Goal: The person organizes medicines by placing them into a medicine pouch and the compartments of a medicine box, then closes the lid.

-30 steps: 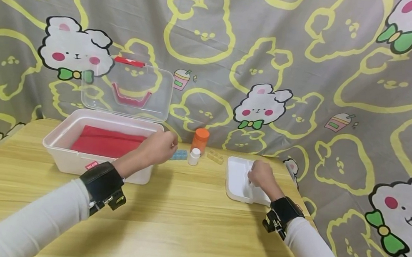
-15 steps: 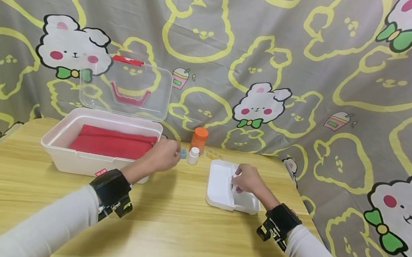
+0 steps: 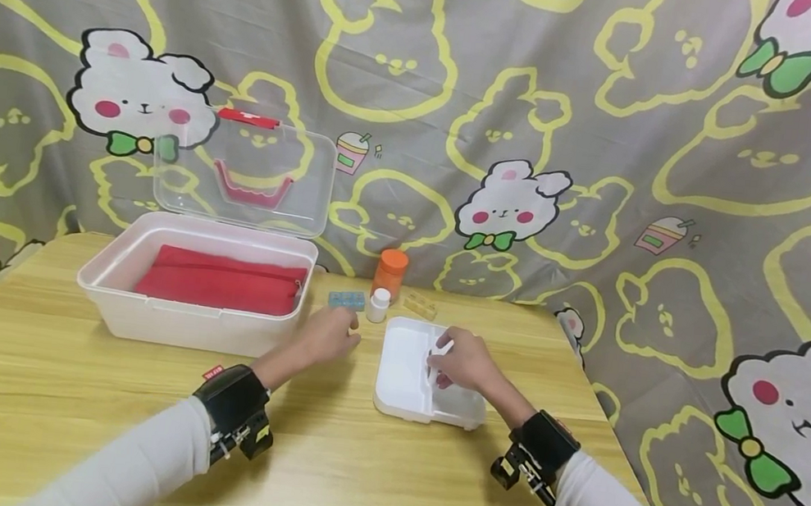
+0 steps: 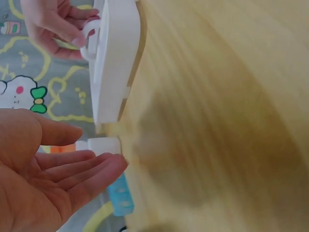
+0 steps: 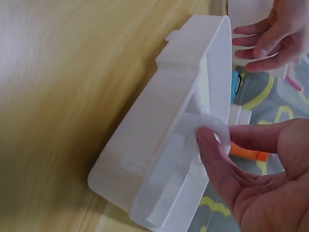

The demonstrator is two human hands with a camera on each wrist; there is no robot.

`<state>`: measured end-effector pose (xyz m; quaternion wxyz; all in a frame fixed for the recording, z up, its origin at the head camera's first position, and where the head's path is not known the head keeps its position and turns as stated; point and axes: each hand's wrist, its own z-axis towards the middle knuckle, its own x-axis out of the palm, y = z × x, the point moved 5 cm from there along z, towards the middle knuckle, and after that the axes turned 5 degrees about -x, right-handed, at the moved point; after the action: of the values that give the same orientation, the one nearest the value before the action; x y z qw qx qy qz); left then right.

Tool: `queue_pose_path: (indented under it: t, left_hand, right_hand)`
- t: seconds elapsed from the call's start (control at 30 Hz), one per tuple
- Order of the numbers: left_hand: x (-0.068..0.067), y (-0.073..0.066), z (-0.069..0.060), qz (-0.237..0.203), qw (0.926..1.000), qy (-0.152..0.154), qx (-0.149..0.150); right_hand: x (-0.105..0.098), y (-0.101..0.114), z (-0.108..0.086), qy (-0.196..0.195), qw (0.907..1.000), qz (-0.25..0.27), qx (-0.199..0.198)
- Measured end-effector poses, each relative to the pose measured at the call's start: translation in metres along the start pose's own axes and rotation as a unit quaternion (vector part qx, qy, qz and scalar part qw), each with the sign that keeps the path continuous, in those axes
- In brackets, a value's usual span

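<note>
My right hand [image 3: 468, 363] holds the raised handle of a shallow white divided tray [image 3: 404, 368]. In the right wrist view, thumb and fingers pinch that rounded handle [image 5: 220, 127]. Whether the tray's underside touches the wooden table I cannot tell. To the tray's left is my left hand [image 3: 326, 335], apart from it. Its fingers look loosely extended in the left wrist view, and nothing is held. Just behind this hand lies a blue pill organizer [image 3: 346, 300]. A small white bottle [image 3: 378, 308] stands beside the organizer.
An orange bottle [image 3: 390, 276] and a yellow pill organizer [image 3: 420, 306] are at the back of the table. On the left stands a white storage box [image 3: 182, 327], its clear lid [image 3: 309, 185] raised, with a red zippered pouch [image 3: 224, 282] inside. A patterned curtain hangs behind.
The right hand has brought the white tray leftward and slightly nearer. My left hand has come down from beside the box's rim toward the tray, leaving the blue organizer in plain sight.
</note>
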<state>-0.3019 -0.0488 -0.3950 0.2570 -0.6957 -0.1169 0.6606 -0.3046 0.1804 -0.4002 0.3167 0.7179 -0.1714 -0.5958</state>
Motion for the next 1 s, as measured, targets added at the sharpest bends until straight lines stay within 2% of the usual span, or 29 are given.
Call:
queue_pose_path:
  t: [0.27,0.43,0.67,1.0]
  left_hand:
    - [0.007,0.014,-0.007,-0.058,0.9976,0.016,-0.032]
    - [0.005,0.023,-0.013,-0.06,0.9969,0.026,-0.043]
    - [0.002,0.031,-0.024,-0.076,0.9958,0.034,-0.037]
    - [-0.001,0.037,-0.037,-0.061,0.9975,0.028,-0.02]
  right_hand:
    - [0.014,0.013,-0.002,0.014,0.9994,0.025,-0.019]
    - [0.024,0.024,-0.003,0.023,0.9985,0.036,-0.035]
    - [0.041,0.039,-0.003,0.037,0.9966,0.051,-0.053]
    - [0.059,0.049,-0.002,0.047,0.9914,0.093,-0.08]
